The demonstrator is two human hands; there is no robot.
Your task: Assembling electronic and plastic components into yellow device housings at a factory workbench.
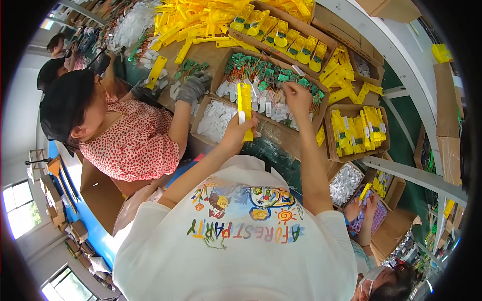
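My left hand (235,131) grips a long, narrow yellow plastic casing (244,98) and holds it upright, with a small white piece (242,117) showing on its lower part. Over a cardboard box, my right hand (298,98) has its fingertips pinched together among small green circuit boards (283,78) with thin red wires. What lies between those fingertips is too small to make out. Flat white plastic pieces (269,107) lie in the same box, mixed with the wires. Left of my left forearm stands a smaller box of loose white pieces (216,119).
Yellow casings (201,20) are heaped at the far side. A long box of yellow parts (281,37) and another box of casings (357,129) stand right of the boards. At left, a co-worker wears grey gloves (193,88); another person's hands (369,204) work at lower right.
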